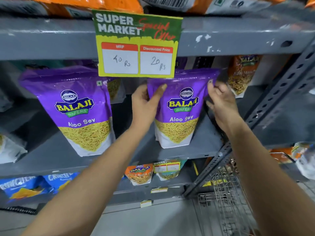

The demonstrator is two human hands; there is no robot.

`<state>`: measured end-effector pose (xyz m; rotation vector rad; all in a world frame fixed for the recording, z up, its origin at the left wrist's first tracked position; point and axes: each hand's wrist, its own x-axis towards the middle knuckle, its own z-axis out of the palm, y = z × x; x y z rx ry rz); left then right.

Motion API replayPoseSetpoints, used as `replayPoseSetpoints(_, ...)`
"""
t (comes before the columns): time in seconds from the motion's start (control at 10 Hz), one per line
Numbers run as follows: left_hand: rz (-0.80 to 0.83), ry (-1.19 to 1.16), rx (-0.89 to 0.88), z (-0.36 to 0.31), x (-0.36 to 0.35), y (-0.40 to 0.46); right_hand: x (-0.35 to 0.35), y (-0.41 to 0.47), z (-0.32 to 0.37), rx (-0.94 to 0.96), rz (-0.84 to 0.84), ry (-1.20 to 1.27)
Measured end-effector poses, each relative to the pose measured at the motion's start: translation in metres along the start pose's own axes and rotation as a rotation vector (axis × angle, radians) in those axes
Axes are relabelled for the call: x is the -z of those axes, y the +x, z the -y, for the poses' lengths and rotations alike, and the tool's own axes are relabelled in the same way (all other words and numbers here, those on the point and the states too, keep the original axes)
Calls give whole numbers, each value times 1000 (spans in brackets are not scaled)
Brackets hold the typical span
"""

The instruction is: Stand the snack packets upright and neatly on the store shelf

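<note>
Purple Aloo Sev packet (180, 106) upright, both hands gripping

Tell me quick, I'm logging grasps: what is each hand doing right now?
Left hand: closed on the upper left edge of the right purple Aloo Sev packet.
Right hand: fingers curled at the same packet's upper right corner; a firm grip cannot be told.

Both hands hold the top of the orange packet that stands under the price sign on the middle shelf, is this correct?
Not quite. In the head view the packet is purple, not orange. The rest holds: the left hand and right hand grip its top, under the price sign, on the middle shelf.
</note>
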<state>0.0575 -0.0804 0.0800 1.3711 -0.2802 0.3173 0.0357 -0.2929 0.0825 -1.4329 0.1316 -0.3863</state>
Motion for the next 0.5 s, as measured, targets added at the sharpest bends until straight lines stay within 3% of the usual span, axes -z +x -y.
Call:
replayPoseSetpoints(0.2,369,124,379,72,24,-42,12,-40,-64,-224,300,-278)
replayPoseSetpoints(0.4,368,148,402,84,24,-48,7,-46,-73,-224,310,-280)
replayPoseSetpoints(0.5,342,191,416,81,30,-60,7,-55,-73,-205,218,-233)
